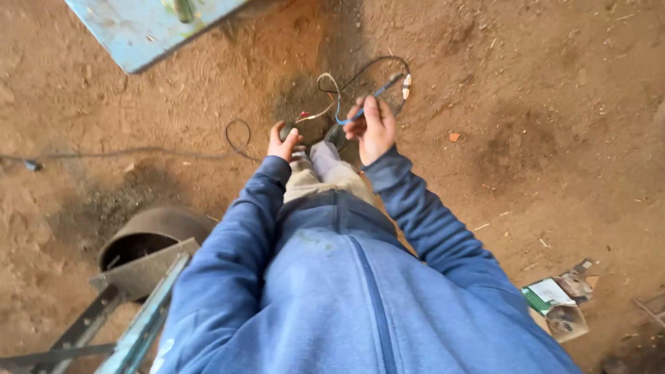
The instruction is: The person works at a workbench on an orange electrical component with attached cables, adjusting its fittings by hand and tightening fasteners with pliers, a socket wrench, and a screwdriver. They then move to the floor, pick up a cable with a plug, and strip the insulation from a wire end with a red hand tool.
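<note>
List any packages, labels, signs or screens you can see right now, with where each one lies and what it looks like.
Torn cardboard box: on the dirt floor at lower right, beside the person's right sleeve; flattened and open, brown card with a green and white printed panel, print too small to make out.
No signs or screens in view.

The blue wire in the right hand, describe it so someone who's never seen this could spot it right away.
Start at the person's blue sleeves over the bare dirt floor and follow them to the right hand. The blue wire runs across its fingers toward a pale connector. Its neighbours are a white wire and a black wire; it alone is bright blue.
</note>
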